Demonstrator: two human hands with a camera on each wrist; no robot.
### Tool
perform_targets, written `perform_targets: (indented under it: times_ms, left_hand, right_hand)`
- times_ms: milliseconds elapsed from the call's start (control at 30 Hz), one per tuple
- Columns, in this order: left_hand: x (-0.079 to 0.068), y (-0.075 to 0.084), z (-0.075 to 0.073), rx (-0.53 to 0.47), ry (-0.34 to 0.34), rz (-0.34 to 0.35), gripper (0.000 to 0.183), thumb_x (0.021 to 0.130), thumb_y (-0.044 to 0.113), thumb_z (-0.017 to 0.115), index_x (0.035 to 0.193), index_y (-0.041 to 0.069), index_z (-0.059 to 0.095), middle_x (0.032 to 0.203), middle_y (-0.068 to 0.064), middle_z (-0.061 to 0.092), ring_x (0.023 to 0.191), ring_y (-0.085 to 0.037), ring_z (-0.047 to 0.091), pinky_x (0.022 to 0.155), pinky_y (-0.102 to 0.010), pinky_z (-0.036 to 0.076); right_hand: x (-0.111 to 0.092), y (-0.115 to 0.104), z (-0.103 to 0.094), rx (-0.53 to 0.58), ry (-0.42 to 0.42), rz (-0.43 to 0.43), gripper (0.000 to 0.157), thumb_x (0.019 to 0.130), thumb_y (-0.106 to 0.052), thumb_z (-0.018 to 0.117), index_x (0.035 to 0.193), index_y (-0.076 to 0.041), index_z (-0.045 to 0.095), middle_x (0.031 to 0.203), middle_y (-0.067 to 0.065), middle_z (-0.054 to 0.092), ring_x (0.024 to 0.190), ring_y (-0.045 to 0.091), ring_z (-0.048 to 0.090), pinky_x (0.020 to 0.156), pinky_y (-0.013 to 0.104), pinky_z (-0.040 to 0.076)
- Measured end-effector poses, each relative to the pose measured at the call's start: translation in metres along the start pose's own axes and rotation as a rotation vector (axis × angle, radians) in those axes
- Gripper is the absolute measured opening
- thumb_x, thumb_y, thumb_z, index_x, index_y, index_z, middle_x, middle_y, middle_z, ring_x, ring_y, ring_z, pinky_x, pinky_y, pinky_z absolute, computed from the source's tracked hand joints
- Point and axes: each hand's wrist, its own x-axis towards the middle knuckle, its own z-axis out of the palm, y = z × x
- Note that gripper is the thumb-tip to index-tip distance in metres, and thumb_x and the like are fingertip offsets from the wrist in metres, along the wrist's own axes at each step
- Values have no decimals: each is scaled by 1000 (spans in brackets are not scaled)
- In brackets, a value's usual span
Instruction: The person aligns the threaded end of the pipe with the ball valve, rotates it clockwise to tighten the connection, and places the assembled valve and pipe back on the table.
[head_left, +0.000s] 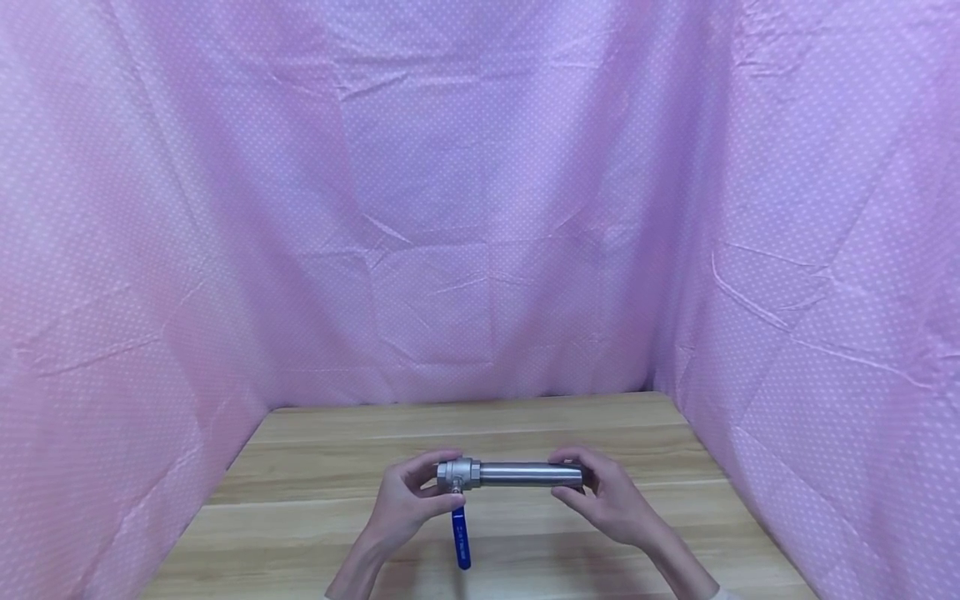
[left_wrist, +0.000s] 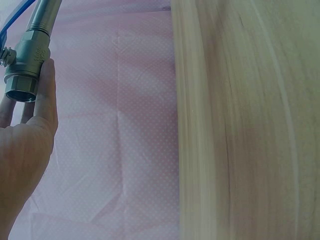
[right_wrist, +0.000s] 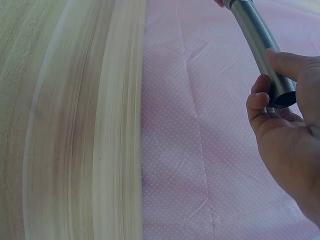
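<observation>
A steel ball valve (head_left: 454, 473) with a blue lever handle (head_left: 461, 537) is joined to a straight steel pipe (head_left: 525, 474), held level above the table in the head view. My left hand (head_left: 400, 505) grips the valve body at its left end, thumb near the base of the lever. Around the pipe's right end, my right hand (head_left: 617, 502) curls its thumb and fingers. The left wrist view shows the valve's open hex end (left_wrist: 21, 87) facing the palm. In the right wrist view, the pipe's open end (right_wrist: 285, 99) lies between thumb and fingers. The lever points toward me.
Below the hands lies a wooden table (head_left: 322, 450) with light grain. Pink dotted cloth (head_left: 480, 208) hangs behind it and along both sides, meeting the table's edges.
</observation>
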Motion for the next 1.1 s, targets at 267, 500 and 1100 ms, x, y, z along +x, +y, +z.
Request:
perform_targets:
  times_ms: [267,500,1100]
  left_hand:
    - [0,-1,-1,-6,-12,9,70,85,0,94,150,-3,67,157,-29,63,129,-11,75,113,-33,67]
    - [-1,-2,-1,-8,-9,0,71,85,0,94,150,-3,67,161,-32,59,130,-11,75,114,-32,66]
    - [-2,0,-1,-18,-8,10,68,85,0,94,148,0,69,161,-34,57,129,-10,75,114,-32,66]
  right_hand:
    - [0,0,0,-23,2,-13,34,98,6,81,129,-6,71,112,13,75,99,0,68,78,19,67]
    - [-1,3,-1,11,-2,17,30,101,6,78,128,-4,71,110,17,79,95,-3,69,72,20,66]
    - [-2,2,0,11,1,54,29,101,5,79,129,-1,73,106,16,80,91,-3,69,69,20,66]
